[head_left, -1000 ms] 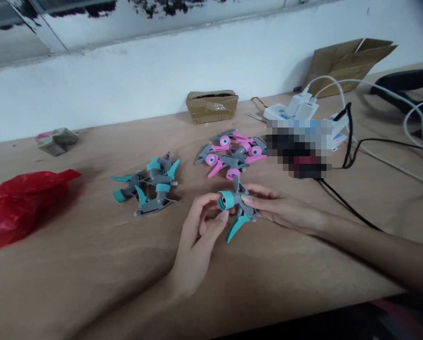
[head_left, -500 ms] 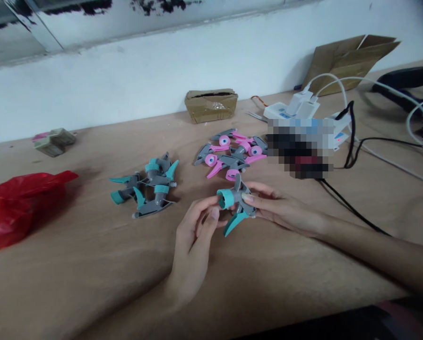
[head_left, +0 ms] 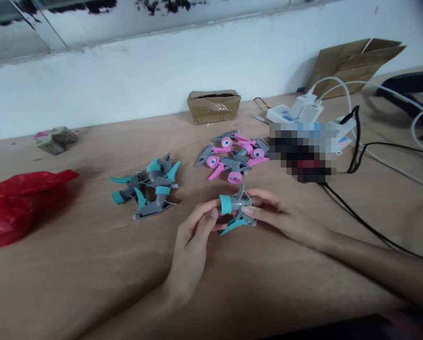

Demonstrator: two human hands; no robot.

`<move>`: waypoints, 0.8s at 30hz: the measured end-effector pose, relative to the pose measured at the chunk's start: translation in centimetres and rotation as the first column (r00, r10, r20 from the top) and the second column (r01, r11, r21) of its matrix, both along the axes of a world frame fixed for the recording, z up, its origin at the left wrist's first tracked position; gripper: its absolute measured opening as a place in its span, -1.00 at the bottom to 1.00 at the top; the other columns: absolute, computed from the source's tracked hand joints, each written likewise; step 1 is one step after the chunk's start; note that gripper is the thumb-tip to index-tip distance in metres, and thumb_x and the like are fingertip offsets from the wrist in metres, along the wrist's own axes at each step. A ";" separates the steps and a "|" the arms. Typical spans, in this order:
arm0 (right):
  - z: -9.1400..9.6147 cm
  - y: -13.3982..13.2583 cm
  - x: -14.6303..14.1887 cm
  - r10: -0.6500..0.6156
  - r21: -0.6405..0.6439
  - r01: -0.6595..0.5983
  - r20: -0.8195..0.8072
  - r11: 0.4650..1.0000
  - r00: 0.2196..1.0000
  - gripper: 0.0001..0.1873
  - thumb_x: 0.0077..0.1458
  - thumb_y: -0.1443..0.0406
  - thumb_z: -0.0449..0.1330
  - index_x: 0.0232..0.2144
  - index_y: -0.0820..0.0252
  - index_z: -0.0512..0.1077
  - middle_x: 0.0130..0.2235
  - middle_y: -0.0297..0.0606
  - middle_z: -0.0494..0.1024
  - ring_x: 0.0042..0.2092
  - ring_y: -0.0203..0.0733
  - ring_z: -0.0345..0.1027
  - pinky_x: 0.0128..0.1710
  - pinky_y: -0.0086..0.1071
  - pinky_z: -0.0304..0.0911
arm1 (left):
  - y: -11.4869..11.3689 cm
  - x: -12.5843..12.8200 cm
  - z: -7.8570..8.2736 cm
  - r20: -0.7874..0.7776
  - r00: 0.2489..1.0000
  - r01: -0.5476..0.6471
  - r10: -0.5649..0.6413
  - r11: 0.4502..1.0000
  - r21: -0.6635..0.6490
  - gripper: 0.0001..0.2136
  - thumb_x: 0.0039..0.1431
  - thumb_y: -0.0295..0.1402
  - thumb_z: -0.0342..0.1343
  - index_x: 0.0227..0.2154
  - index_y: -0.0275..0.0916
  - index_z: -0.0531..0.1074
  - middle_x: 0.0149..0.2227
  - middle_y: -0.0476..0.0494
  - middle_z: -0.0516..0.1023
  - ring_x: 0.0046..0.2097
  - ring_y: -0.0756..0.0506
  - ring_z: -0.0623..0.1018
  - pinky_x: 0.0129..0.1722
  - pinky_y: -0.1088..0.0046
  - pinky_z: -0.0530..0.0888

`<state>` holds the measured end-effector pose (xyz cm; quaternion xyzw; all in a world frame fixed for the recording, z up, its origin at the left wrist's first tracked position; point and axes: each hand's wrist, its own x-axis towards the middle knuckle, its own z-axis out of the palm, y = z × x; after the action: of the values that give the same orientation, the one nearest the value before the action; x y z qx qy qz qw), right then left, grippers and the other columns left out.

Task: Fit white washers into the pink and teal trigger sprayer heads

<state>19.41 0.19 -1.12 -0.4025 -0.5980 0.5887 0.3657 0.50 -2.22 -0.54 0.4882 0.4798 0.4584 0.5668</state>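
A grey trigger sprayer head [head_left: 238,203] with a teal collar and teal trigger is held above the table in front of me. My right hand [head_left: 280,215] grips its grey body from the right, thumb on the near side. My left hand [head_left: 193,238] is closed at the collar end, its index fingertip against the teal collar and its thumb close by. Some left fingertips are partly hidden behind the trigger. To the left lies a group of several teal-and-grey sprayer heads [head_left: 158,179]. Beyond my hands lies a pile of several pink-and-grey sprayer heads [head_left: 232,160].
A red plastic bag [head_left: 30,193] lies at the left, with greenish blocks [head_left: 57,140] behind it. A small cardboard box [head_left: 214,108] stands by the wall. At the right are a white power strip [head_left: 280,114], cables, a blurred-out patch and a larger cardboard box [head_left: 349,68].
The held sprayer head has turned and dipped slightly, so the collar's open end no longer shows. Both hands stay around it. The camera view has shifted a little.
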 end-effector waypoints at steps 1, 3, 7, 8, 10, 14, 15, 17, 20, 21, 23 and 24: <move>0.0 -0.1 0.0 0.010 0.003 -0.010 0.001 1.000 1.000 -0.62 0.07 0.15 0.16 -0.04 0.02 0.34 -0.25 -0.35 0.51 -0.17 -0.22 0.37 -0.14 -0.33 0.27 | 0.0 -0.1 -0.1 -0.008 1.000 -0.009 0.009 1.000 0.001 -0.79 0.22 -0.32 0.00 -0.16 -0.18 0.47 -0.13 -0.08 0.50 -0.12 -0.09 0.49 -0.17 0.41 0.50; 0.1 -0.2 -0.1 0.026 0.004 -0.026 -0.011 1.000 1.000 -0.62 0.07 0.16 0.16 -0.03 0.03 0.34 -0.20 -0.34 0.52 -0.14 -0.21 0.37 -0.12 -0.32 0.28 | 0.1 -0.2 -0.2 -0.028 0.999 -0.024 0.025 1.000 0.012 -0.81 0.21 -0.32 0.01 -0.19 -0.18 0.48 -0.18 -0.07 0.51 -0.16 -0.08 0.49 -0.24 0.45 0.51; 0.1 -0.3 -0.2 0.046 -0.001 -0.046 -0.023 0.999 0.999 -0.62 0.08 0.18 0.16 -0.02 0.03 0.34 -0.18 -0.32 0.53 -0.12 -0.20 0.38 -0.13 -0.31 0.30 | 0.5 -0.3 -0.1 -0.038 0.999 0.010 -0.010 1.000 0.016 -0.82 0.20 -0.33 0.02 -0.22 -0.20 0.48 -0.20 -0.07 0.52 -0.21 -0.06 0.49 -0.28 0.49 0.51; 0.1 -0.3 -0.2 0.049 0.000 -0.049 -0.022 0.999 0.999 -0.62 0.09 0.18 0.15 -0.01 0.03 0.34 -0.18 -0.32 0.53 -0.13 -0.20 0.38 -0.13 -0.32 0.30 | 0.6 -0.4 0.0 -0.035 0.999 0.027 -0.027 1.000 0.012 -0.83 0.19 -0.33 0.03 -0.22 -0.20 0.48 -0.21 -0.06 0.52 -0.22 -0.05 0.49 -0.29 0.51 0.50; 0.0 -0.3 -0.2 0.056 -0.002 -0.056 -0.024 0.998 0.998 -0.61 0.10 0.19 0.15 0.00 0.02 0.34 -0.19 -0.34 0.53 -0.13 -0.22 0.37 -0.13 -0.33 0.30 | 0.7 -0.5 0.1 -0.023 0.998 0.054 -0.054 0.999 0.006 -0.84 0.18 -0.34 0.05 -0.22 -0.19 0.47 -0.22 -0.05 0.52 -0.22 -0.03 0.49 -0.30 0.55 0.50; 0.1 -0.2 -0.3 0.046 -0.006 -0.047 -0.028 0.999 0.999 -0.59 0.09 0.17 0.15 0.01 0.02 0.32 -0.19 -0.33 0.52 -0.12 -0.21 0.36 -0.13 -0.33 0.29 | 0.7 -0.5 0.2 -0.016 0.999 0.042 -0.042 0.999 0.009 -0.85 0.14 -0.36 0.10 -0.23 -0.18 0.47 -0.24 -0.05 0.51 -0.22 -0.03 0.49 -0.32 0.56 0.50; 0.1 -0.2 -0.3 0.042 -0.007 -0.043 -0.026 0.999 0.999 -0.59 0.09 0.17 0.15 0.02 0.02 0.33 -0.20 -0.33 0.52 -0.12 -0.20 0.36 -0.14 -0.32 0.29 | 0.7 -0.5 0.2 -0.021 0.999 0.033 -0.033 0.999 0.007 -0.85 0.13 -0.36 0.10 -0.23 -0.19 0.47 -0.24 -0.05 0.51 -0.21 -0.04 0.49 -0.32 0.54 0.51; 0.2 -0.2 -0.3 0.041 -0.010 -0.041 -0.025 0.999 0.999 -0.59 0.08 0.17 0.15 0.01 0.02 0.33 -0.20 -0.32 0.52 -0.12 -0.19 0.36 -0.14 -0.30 0.29 | 0.6 -0.4 0.3 -0.031 0.999 0.014 -0.014 1.000 -0.001 -0.85 0.12 -0.34 0.12 -0.25 -0.21 0.47 -0.25 -0.07 0.51 -0.21 -0.06 0.49 -0.33 0.52 0.51; 0.2 -0.2 -0.3 0.043 -0.009 -0.043 -0.038 0.999 0.998 -0.60 0.08 0.18 0.15 0.00 0.01 0.34 -0.20 -0.33 0.52 -0.13 -0.19 0.36 -0.14 -0.29 0.29 | 0.5 -0.3 0.3 -0.029 1.000 -0.003 0.003 1.000 -0.010 -0.87 0.11 -0.34 0.13 -0.28 -0.21 0.48 -0.26 -0.07 0.51 -0.20 -0.07 0.50 -0.32 0.51 0.52; 0.3 -0.2 -0.3 0.044 -0.008 -0.045 -0.039 0.999 0.998 -0.61 0.08 0.18 0.16 -0.01 0.00 0.35 -0.20 -0.33 0.51 -0.14 -0.19 0.36 -0.13 -0.29 0.29 | 0.5 -0.3 0.3 -0.023 1.000 -0.008 0.007 1.000 -0.010 -0.88 0.11 -0.35 0.13 -0.28 -0.21 0.48 -0.27 -0.06 0.51 -0.20 -0.06 0.50 -0.32 0.52 0.52; 0.3 -0.2 -0.3 0.051 -0.009 -0.052 -0.035 0.999 0.998 -0.62 0.07 0.18 0.16 -0.02 0.00 0.36 -0.20 -0.33 0.51 -0.14 -0.18 0.35 -0.13 -0.28 0.29 | 0.5 -0.3 0.3 -0.002 1.000 -0.019 0.019 1.000 -0.015 -0.89 0.10 -0.36 0.14 -0.30 -0.19 0.48 -0.28 -0.04 0.51 -0.20 -0.04 0.49 -0.31 0.54 0.52; 0.3 -0.1 -0.3 0.055 -0.011 -0.055 -0.032 0.998 0.998 -0.63 0.07 0.18 0.16 -0.03 0.01 0.36 -0.19 -0.33 0.51 -0.13 -0.18 0.35 -0.13 -0.28 0.29 | 0.5 -0.4 0.3 0.011 1.000 -0.029 0.029 0.999 -0.022 -0.90 0.09 -0.37 0.15 -0.31 -0.19 0.48 -0.29 -0.02 0.50 -0.21 -0.03 0.49 -0.31 0.56 0.51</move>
<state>19.15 0.04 -0.85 -0.3788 -0.5995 0.6084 0.3564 0.14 -1.75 -0.28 0.4725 0.4883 0.4642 0.5682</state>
